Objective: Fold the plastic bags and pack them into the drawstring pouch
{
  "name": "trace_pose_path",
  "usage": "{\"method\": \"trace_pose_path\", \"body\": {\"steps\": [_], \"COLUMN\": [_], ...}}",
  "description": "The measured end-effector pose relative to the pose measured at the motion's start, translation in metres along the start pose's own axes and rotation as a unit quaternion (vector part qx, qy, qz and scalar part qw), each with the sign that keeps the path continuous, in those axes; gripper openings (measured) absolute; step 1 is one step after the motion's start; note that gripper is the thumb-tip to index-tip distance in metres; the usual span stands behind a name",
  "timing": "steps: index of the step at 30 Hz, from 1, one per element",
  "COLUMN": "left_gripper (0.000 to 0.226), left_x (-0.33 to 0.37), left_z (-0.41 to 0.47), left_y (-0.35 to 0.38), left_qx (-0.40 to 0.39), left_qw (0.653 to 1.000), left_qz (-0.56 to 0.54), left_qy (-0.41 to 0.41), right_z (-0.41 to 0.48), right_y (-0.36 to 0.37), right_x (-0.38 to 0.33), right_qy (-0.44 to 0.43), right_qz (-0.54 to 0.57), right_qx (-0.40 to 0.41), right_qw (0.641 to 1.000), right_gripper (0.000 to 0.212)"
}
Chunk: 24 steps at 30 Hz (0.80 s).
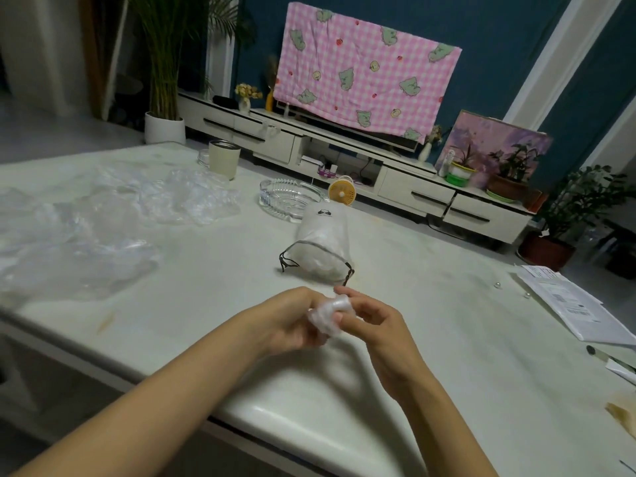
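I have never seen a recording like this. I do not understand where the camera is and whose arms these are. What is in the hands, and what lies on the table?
There is no machine here. A person wears one wide-angle camera on the head, so the picture looks forward and down at their own arms. The left hand and the right hand together pinch a folded plastic bag above the table. Just beyond it lies the drawstring pouch on its side, mouth towards the person, seemingly with plastic already inside. At the left lie loose plastic bags. Farther back stand a glass ashtray and a cup; papers lie at the right.
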<state>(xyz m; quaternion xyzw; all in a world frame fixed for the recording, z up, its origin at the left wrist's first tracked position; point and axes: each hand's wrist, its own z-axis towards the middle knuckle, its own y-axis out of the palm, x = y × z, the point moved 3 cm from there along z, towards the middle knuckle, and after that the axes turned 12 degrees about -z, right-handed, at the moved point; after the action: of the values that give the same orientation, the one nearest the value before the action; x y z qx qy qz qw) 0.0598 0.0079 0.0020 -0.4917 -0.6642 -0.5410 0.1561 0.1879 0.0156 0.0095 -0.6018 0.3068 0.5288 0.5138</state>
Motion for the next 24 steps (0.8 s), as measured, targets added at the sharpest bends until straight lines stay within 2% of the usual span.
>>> {"method": "trace_pose_path", "body": {"steps": [2,4,5,6,7,8,9,10,12,16,17,19,21,23,24], "left_gripper": [0.029,0.025,0.023,0.02,0.018,0.02,0.027,0.033,0.038,0.024,0.021,0.019,0.03,0.032,0.031], "left_x": [-0.002,0.003,0.01,0.019,0.03,0.04,0.05,0.057,0.071,0.084,0.086,0.085,0.083,0.079,0.078], "left_z": [0.006,0.013,0.019,0.023,0.026,0.029,0.038,0.041,0.054,0.075,0.077,0.073,0.065,0.058,0.054], "left_y": [-0.008,-0.018,-0.029,-0.038,-0.045,-0.051,-0.058,-0.062,-0.067,-0.067,-0.065,-0.062,-0.06,-0.06,-0.061], "left_qx": [0.039,0.135,0.203,0.268,0.312,0.334,0.339,0.341,0.336,0.308,0.293,0.244,0.186,0.136,0.119], "left_qw": [0.999,0.987,0.96,0.906,0.838,0.78,0.741,0.716,0.687,0.65,0.65,0.677,0.7,0.707,0.709], "left_qz": [-0.01,0.078,0.16,0.269,0.374,0.451,0.502,0.535,0.581,0.632,0.63,0.595,0.565,0.552,0.542], "left_qy": [-0.022,0.044,0.111,0.185,0.246,0.278,0.29,0.293,0.278,0.287,0.307,0.357,0.395,0.421,0.434], "right_z": [0.012,0.018,0.025,0.03,0.037,0.043,0.053,0.056,0.064,0.081,0.086,0.093,0.1,0.104,0.107], "right_y": [0.008,0.005,0.005,0.004,0.003,0.003,0.005,0.006,0.01,0.014,0.015,0.016,0.016,0.019,0.02], "right_x": [0.008,0.01,0.012,0.012,0.012,0.014,0.018,0.017,0.019,0.019,0.019,0.015,0.008,0.003,0.0], "right_qy": [0.002,-0.001,-0.003,-0.007,-0.007,-0.002,0.006,0.013,0.012,-0.057,-0.078,-0.12,-0.207,-0.306,-0.326], "right_qz": [0.037,0.029,0.016,-0.001,-0.008,-0.007,0.007,0.015,0.007,-0.073,-0.104,-0.189,-0.299,-0.4,-0.429], "right_qx": [0.013,0.052,0.067,0.078,0.083,0.082,0.078,0.07,0.068,0.125,0.148,0.188,0.227,0.28,0.306], "right_qw": [0.999,0.998,0.998,0.997,0.997,0.997,0.997,0.997,0.998,0.988,0.98,0.956,0.903,0.817,0.784], "right_gripper": [0.016,0.012,0.011,0.011,0.013,0.015,0.016,0.015,0.014,0.023,0.027,0.036,0.031,0.02,0.02]}}
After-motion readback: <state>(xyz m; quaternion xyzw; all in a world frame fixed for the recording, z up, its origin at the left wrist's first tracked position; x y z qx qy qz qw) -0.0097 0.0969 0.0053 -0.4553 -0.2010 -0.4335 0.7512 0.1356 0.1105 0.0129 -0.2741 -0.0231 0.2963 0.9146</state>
